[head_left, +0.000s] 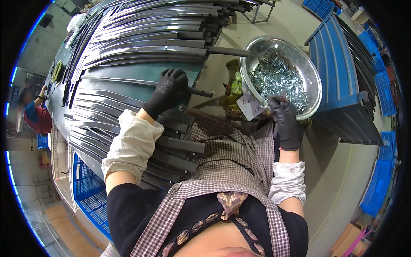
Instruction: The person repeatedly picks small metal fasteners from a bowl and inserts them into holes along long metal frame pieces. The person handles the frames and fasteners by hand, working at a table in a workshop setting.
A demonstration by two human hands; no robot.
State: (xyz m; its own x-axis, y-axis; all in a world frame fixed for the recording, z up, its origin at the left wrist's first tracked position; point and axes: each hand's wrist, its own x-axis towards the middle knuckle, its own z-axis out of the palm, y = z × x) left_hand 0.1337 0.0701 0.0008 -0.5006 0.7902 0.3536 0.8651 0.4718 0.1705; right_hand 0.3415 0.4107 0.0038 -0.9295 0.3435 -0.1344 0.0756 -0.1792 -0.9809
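My left hand (168, 91), in a black glove, is closed round a long dark strip (199, 91) above the table. One end of that strip sticks out to the right of my fist, past the table edge. My right hand (287, 125), also gloved in black, is at the near rim of a clear round bowl (317, 81). Its fingers are pressed together; whatever is in them is too small to make out. Many small shiny metal pieces (278, 79) fill the bowl. A white tag with handwriting (251, 107) hangs at the bowl's near left side.
Rows of similar dark strips (145, 53) lie across the green table (141, 68), and one juts toward the bowl. Right of the bowl stands a blue ribbed bin (332, 60) with more strips behind. A blue crate (92, 201) is at lower left. Another person (37, 112) stands far left.
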